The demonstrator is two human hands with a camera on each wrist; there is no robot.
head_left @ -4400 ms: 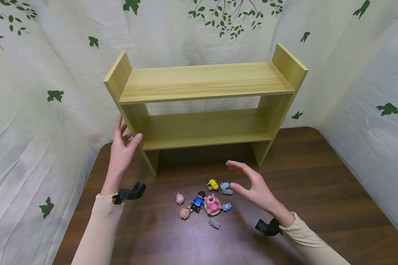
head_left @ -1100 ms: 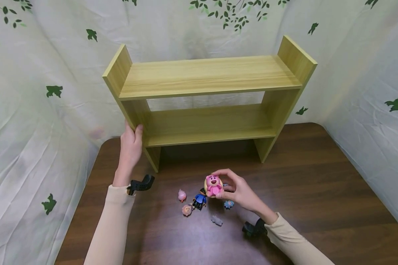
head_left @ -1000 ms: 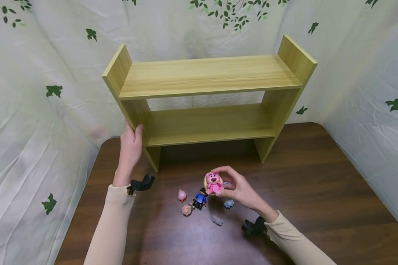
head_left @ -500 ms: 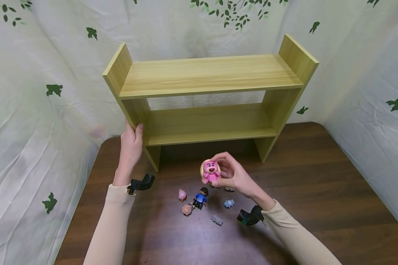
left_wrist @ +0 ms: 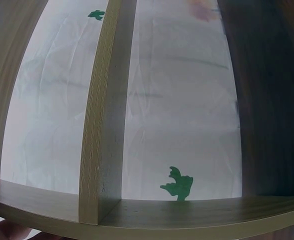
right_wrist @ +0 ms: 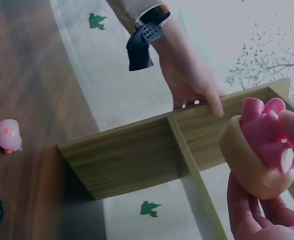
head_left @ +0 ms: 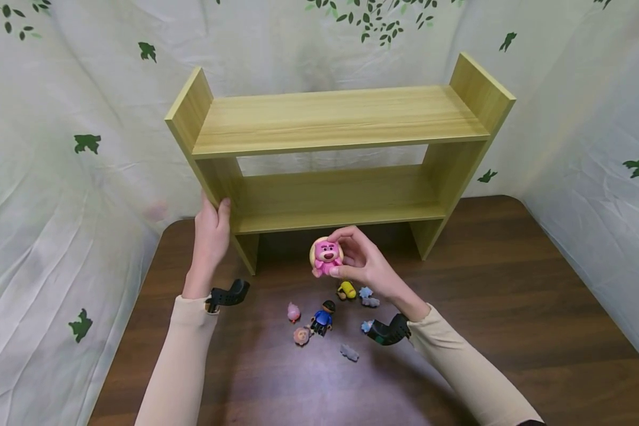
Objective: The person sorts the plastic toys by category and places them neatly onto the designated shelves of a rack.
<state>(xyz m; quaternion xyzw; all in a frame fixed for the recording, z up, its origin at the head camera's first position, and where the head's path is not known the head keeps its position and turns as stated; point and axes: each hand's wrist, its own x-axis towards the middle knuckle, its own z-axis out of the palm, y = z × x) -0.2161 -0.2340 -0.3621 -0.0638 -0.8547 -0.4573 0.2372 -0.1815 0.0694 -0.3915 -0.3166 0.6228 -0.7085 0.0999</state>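
Observation:
A pink toy bear [head_left: 327,254] with a cream-coloured back piece is pinched between the thumb and fingers of my right hand [head_left: 367,264], raised above the table in front of the shelf's lower opening. In the right wrist view the bear figure [right_wrist: 267,145] shows from the side, fingers around it. My left hand [head_left: 211,228] grips the left side panel of the light wooden shelf [head_left: 341,121], thumb on the inner face and fingers behind the outside. Only the thumb and parts of the fingers appear at the lower left of the left wrist view.
Small toys lie on the dark wooden table [head_left: 511,296]: a yellow figure [head_left: 347,290], a figure in blue [head_left: 322,318], a pink one [head_left: 293,312], a peach flower-like piece [head_left: 301,336], a grey piece [head_left: 349,352] and several blue-grey ones. Leaf-patterned cloth [head_left: 85,195] surrounds the table.
My left hand has closed onto the shelf's side panel. My right hand has picked up the pink bear from among the toys and moved it up and left, toward the shelf.

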